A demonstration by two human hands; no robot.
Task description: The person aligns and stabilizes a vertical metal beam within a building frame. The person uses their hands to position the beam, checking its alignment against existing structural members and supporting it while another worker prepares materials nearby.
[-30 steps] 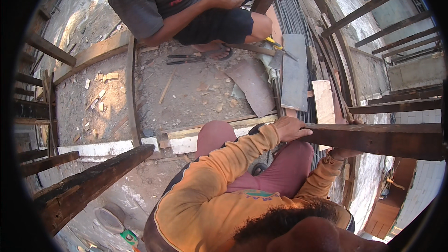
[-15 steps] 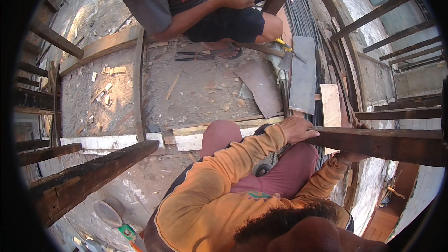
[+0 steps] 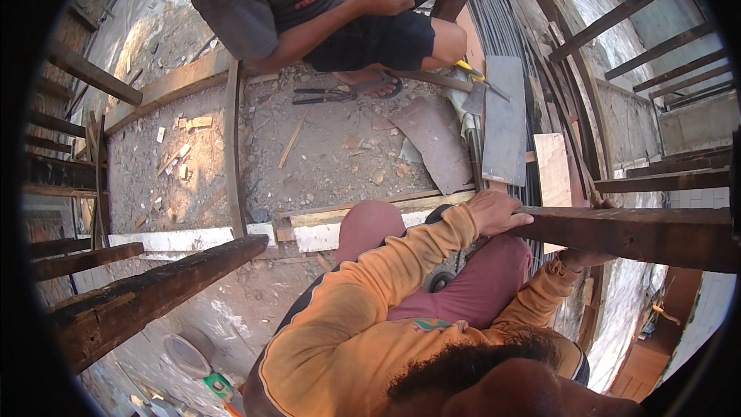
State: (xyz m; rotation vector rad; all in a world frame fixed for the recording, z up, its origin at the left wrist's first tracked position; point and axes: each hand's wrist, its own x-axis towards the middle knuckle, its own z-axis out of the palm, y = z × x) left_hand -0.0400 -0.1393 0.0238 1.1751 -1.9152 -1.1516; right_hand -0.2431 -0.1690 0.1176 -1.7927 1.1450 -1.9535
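Note:
A dark, square-edged wooden beam [image 3: 641,238] runs in from the right side and ends over my bent legs. My left hand [image 3: 498,214] grips its near end, with the thumb lying along the wood. Farther along, my right hand [image 3: 584,258] holds the beam from below, and its fingertips show past the far side. Whatever lies under my left palm is hidden. Both my sleeves are orange.
Across from me a person [image 3: 347,11] sits with hands together, one gloved. Between us lie long-handled black cutters [image 3: 324,96], a yellow-handled tool [image 3: 471,69], a grey flat sheet [image 3: 503,120] and dark rods [image 3: 494,11]. Another beam [image 3: 170,293] juts in at left, near a round tub [image 3: 189,351].
The whole view has shifted slightly. Both my hands keep their places on the beam, and the other person's hands stay close together.

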